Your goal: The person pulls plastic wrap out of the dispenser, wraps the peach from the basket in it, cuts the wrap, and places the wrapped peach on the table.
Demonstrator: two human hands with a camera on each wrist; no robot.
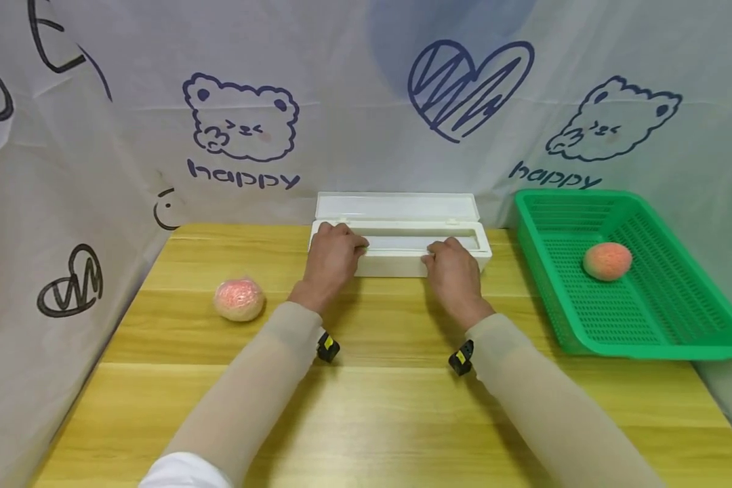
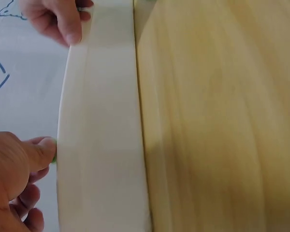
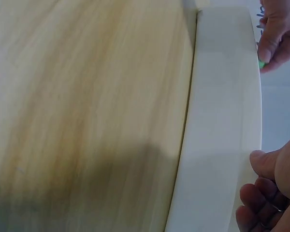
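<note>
A long white box (image 1: 396, 266), much like a cling film dispenser, stands at the back of the table with its lid (image 1: 396, 206) raised behind it. At the left of its front rim, my left hand (image 1: 331, 261) pinches a small green piece (image 2: 54, 153) between thumb and forefinger. My right hand (image 1: 453, 276) grips the front rim near the right end, thumb tip on the edge and the other fingers curled. Whether clear film lies between my fingers does not show. Inside the box, a pale white strip (image 1: 402, 242) is visible.
A peach in clear wrap (image 1: 239, 299) lies on the table at left. To the right, a green basket (image 1: 561, 318) holds another peach (image 1: 607, 261). A printed cloth (image 1: 354, 122) hangs behind the wooden table (image 1: 390, 420).
</note>
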